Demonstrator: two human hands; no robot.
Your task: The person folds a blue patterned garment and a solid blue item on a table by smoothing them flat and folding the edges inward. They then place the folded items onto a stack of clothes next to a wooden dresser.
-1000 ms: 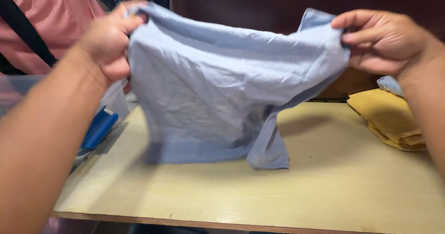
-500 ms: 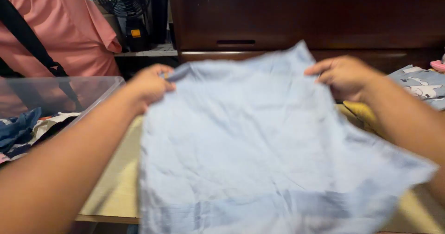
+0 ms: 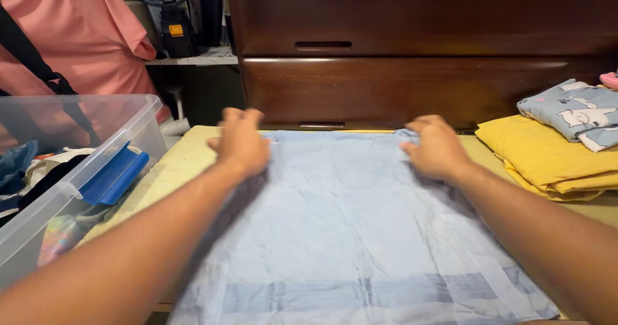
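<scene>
A: Where are the hands?
B: Both rest on the far edge of the cloth (image 3: 347,235). The left hand (image 3: 241,141) is curled, knuckles up, fingers tucked at the left corner; the right hand (image 3: 436,148) is curled the same way at the right corner. They seem to pinch the hem, though the fingertips are hidden under the knuckles.
A: And the cloth?
B: Pale blue, thin, creased, spread flat on the worktop (image 3: 177,161), with a darker blue band across the near end. Its near edge is cut off by the frame.
A: What is to the left?
B: A clear plastic bin (image 3: 96,138) at the worktop's edge, holding mixed clothes and something bright blue (image 3: 112,177) that I can't identify. Behind it hangs a pink garment (image 3: 84,35) with a black strap (image 3: 29,58) across it.
A: To the right?
B: A folded yellow stack (image 3: 547,157), and on it a folded grey-blue print (image 3: 576,116) with white cartoon animals, partly cut off.
A: Behind?
B: A dark, glossy wooden cabinet (image 3: 418,48) with slot handles, and a fan (image 3: 174,22) half out of view.
</scene>
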